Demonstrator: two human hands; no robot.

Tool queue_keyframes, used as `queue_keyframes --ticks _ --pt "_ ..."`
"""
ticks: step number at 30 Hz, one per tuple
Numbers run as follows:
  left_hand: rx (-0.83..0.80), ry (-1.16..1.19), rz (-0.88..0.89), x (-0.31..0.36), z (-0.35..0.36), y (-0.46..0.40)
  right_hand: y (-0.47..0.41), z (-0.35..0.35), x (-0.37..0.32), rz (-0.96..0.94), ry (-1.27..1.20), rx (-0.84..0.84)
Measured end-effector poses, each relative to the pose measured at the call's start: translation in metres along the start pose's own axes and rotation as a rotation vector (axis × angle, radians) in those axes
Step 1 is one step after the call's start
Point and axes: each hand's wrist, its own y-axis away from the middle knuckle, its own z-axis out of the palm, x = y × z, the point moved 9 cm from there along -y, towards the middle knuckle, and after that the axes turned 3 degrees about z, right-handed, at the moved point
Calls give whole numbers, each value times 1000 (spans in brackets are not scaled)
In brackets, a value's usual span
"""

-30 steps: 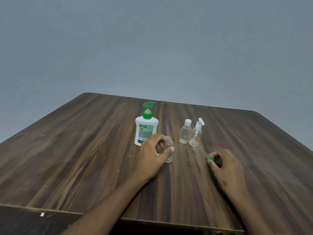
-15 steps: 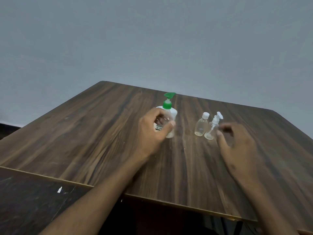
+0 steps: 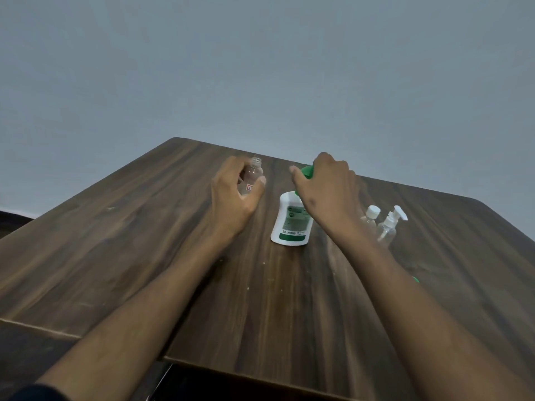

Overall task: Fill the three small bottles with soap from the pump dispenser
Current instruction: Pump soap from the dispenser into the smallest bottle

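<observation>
My left hand grips a small clear uncapped bottle, held up to the left of the soap dispenser's spout. The white pump dispenser with a green pump head stands mid-table. My right hand rests on top of the green pump head, fingers curled over it. Two more small clear bottles stand to the right: one with a white screw cap, one with a white spray pump.
The dark wooden table has its near edge at the bottom and left. A small green cap peeks out beside my right forearm. A plain grey wall lies behind.
My left hand lifted the open bottle and carried it to the dispenser's left. My right hand left the green cap on the table and moved onto the pump head.
</observation>
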Motion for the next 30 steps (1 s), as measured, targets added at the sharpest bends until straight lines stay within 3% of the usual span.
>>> queue_keyframes --ticks 10,21,30 --pt "-300 125 37 15 46 19 -6 11 9 -49 37 75" --pt "-249 156 -18 1 45 19 -16 12 16 -202 -206 -324" --pt "-247 198 -38 -3 47 20 -13 10 12 -329 -315 -468"
